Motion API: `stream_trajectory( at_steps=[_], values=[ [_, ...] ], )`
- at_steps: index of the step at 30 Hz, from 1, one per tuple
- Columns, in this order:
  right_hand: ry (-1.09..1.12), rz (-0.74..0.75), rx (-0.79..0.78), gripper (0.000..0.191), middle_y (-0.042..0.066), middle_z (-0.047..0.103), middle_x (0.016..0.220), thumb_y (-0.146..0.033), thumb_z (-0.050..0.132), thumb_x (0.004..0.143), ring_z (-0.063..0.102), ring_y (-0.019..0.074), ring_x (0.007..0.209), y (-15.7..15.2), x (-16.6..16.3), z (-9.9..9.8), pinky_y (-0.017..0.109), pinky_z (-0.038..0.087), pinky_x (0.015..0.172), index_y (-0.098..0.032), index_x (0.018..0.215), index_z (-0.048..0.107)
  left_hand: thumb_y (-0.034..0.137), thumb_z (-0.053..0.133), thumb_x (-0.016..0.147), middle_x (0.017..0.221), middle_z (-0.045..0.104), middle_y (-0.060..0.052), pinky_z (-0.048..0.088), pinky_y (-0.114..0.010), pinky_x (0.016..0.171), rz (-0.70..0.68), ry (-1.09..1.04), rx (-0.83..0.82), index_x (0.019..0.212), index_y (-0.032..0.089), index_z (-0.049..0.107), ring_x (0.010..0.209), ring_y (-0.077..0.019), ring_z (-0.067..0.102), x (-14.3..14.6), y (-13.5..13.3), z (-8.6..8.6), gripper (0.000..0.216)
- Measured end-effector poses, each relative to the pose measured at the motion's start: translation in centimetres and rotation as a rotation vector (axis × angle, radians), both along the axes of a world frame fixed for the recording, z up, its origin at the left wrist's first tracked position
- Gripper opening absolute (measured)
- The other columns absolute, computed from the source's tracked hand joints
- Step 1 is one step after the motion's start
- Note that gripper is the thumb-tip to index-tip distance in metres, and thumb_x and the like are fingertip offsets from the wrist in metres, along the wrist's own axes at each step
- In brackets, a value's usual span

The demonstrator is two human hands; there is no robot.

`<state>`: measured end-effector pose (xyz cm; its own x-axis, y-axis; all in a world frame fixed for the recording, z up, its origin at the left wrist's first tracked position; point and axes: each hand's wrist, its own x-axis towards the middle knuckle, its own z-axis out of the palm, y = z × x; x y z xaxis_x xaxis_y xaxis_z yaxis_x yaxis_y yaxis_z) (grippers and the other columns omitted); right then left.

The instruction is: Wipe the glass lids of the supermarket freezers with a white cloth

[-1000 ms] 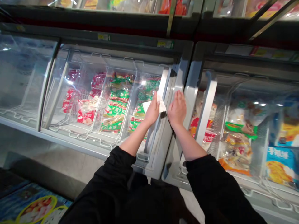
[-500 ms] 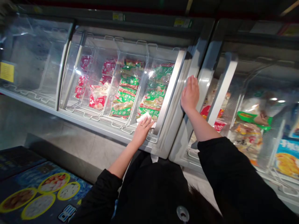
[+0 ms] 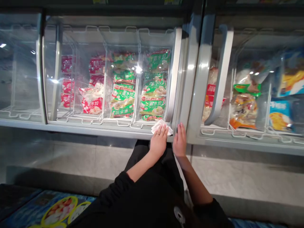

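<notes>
With its fingers over a folded white tissue [image 3: 156, 126], my left hand [image 3: 158, 143] presses it against the front edge of the chest freezer [image 3: 114, 130], at the lower right corner of its glass lid. Just right of it, my right hand [image 3: 180, 142] lies with fingers stretched out on the grey frame near the same corner, holding nothing. A pale lid handle [image 3: 174, 72] runs up from beside the tissue. Through the glass, green dumpling bags [image 3: 152, 106] lie in a wire basket beyond my left hand.
Red bags [image 3: 92, 104] sit in baskets further left. A second freezer section with its own curved handle [image 3: 220, 76] and mixed frozen packs stands right. Behind me at lower left is a dark case with food pictures [image 3: 60, 210]. Pale floor tiles [image 3: 114, 155] lie between.
My left hand has slid the tissue right along the front edge to the corner. My right hand has come down the frame toward me. The view has turned level.
</notes>
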<state>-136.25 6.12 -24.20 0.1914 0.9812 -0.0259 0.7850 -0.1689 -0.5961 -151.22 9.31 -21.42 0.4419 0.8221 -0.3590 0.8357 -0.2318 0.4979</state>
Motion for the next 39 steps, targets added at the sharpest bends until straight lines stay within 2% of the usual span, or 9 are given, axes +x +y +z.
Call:
stream_trajectory(
  at_steps=[5, 8, 11, 15, 19, 26, 29, 33, 39],
  values=[
    [-0.101, 0.105, -0.071, 0.061, 0.017, 0.050, 0.168, -0.018, 0.028, 0.109, 0.034, 0.0250, 0.164, -1.1, -2.7, 0.8, 0.058, 0.038, 0.131, -0.020, 0.168, 0.041, 0.015, 0.040, 0.108, 0.175, 0.038, -0.010, 0.050, -0.039, 0.123, 0.034, -0.190, -0.069, 0.166, 0.019, 0.043, 0.160, -0.0226, 0.042, -2.9, 2.0, 0.5, 0.059],
    [-0.226, 0.199, -0.126, 0.058, 0.016, 0.047, 0.170, -0.017, 0.033, 0.109, 0.030, 0.0270, 0.166, 0.3, -4.0, 1.8, 0.058, 0.030, 0.134, -0.017, 0.165, 0.046, 0.009, 0.036, 0.105, 0.175, 0.039, -0.010, 0.033, -0.046, 0.135, 0.024, -0.228, 0.060, 0.167, 0.017, 0.041, 0.166, -0.0224, 0.029, -8.0, 4.5, 0.0, 0.063],
    [-0.250, 0.368, -0.180, 0.057, 0.012, 0.045, 0.173, -0.020, 0.037, 0.110, 0.032, 0.0267, 0.165, 1.9, -5.0, 2.2, 0.053, 0.027, 0.135, -0.016, 0.166, 0.045, 0.011, 0.038, 0.106, 0.175, 0.038, -0.009, 0.028, -0.047, 0.136, 0.003, -0.133, 0.158, 0.169, 0.016, 0.038, 0.167, -0.0233, 0.025, -13.6, 6.7, -1.2, 0.064],
    [-0.252, 0.437, -0.259, 0.058, 0.009, 0.041, 0.175, -0.029, 0.043, 0.111, 0.033, 0.0288, 0.164, 2.2, -4.8, 1.6, 0.052, 0.029, 0.134, -0.019, 0.168, 0.043, 0.020, 0.041, 0.109, 0.175, 0.038, -0.006, 0.024, -0.044, 0.137, -0.214, -0.044, 0.172, 0.170, 0.020, 0.038, 0.166, -0.0225, 0.029, -17.9, 8.2, -2.7, 0.062],
    [-0.311, 0.356, -0.267, 0.060, 0.010, 0.038, 0.176, -0.032, 0.042, 0.111, 0.029, 0.0314, 0.166, 0.9, -4.9, 1.2, 0.055, 0.029, 0.133, -0.018, 0.170, 0.040, 0.025, 0.039, 0.111, 0.176, 0.036, -0.007, 0.025, -0.046, 0.137, -0.326, -0.032, 0.190, 0.172, 0.018, 0.035, 0.166, -0.0235, 0.030, -18.4, 8.3, -3.6, 0.061],
    [-0.282, 0.621, -0.251, 0.060, 0.000, 0.036, 0.177, -0.038, 0.040, 0.112, 0.027, 0.0255, 0.167, 4.1, -6.9, 0.6, 0.050, 0.026, 0.136, -0.027, 0.172, 0.036, 0.022, 0.037, 0.109, 0.174, 0.040, -0.013, 0.031, -0.047, 0.135, -0.159, -0.070, 0.303, 0.168, 0.013, 0.039, 0.165, -0.0245, 0.033, -18.9, 7.8, -4.8, 0.060],
    [-0.296, 0.583, -0.257, 0.060, -0.001, 0.034, 0.178, -0.039, 0.037, 0.113, 0.027, 0.0253, 0.167, 4.5, -5.6, 0.5, 0.050, 0.026, 0.136, -0.027, 0.172, 0.034, 0.021, 0.037, 0.108, 0.173, 0.042, -0.015, 0.032, -0.048, 0.135, -0.099, -0.068, 0.323, 0.167, 0.010, 0.042, 0.164, -0.0255, 0.034, -19.2, 7.8, -5.1, 0.059],
    [-0.314, 0.507, -0.286, 0.062, 0.003, 0.037, 0.177, -0.039, 0.037, 0.113, 0.028, 0.0285, 0.166, 2.1, -4.7, 1.2, 0.054, 0.030, 0.134, -0.023, 0.172, 0.034, 0.021, 0.037, 0.108, 0.172, 0.043, -0.015, 0.032, -0.048, 0.135, -0.094, -0.079, 0.312, 0.165, 0.010, 0.043, 0.164, -0.0258, 0.034, -19.0, 7.7, -5.1, 0.058],
    [-0.267, 0.670, -0.265, 0.059, 0.000, 0.037, 0.176, -0.039, 0.041, 0.112, 0.030, 0.0286, 0.166, 3.2, -7.3, 1.1, 0.056, 0.029, 0.134, -0.029, 0.170, 0.039, 0.019, 0.039, 0.107, 0.173, 0.042, -0.013, 0.031, -0.050, 0.136, -0.086, -0.081, 0.308, 0.167, 0.013, 0.041, 0.164, -0.0260, 0.034, -18.7, 7.7, -5.0, 0.061]
  ],
)
